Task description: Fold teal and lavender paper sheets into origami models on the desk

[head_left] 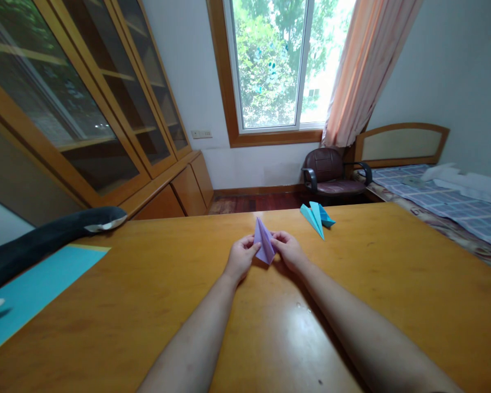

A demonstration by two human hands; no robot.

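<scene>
A folded purple paper point(264, 243), long and pointed like a paper plane, is held between both hands just above the wooden table point(180, 273). Its narrow tip points away from me toward the window. My left hand point(243, 254) pinches its left side, thumb on top. On the right side, my right hand point(288, 249) grips the other edge with thumb and fingers. The fingertips under the paper are hidden. Beyond my right hand lies a light-blue paper plane point(315, 219), with a darker blue folded paper point(326, 216) against its right side.
At the left, a black-and-white plush toy point(45, 240) lies across a turquoise sheet point(45, 289). Past the table's far edge stand a brown armchair point(331, 174) and, to the right, a bed point(454, 191). A glass-door cabinet point(126, 93) rises at the left.
</scene>
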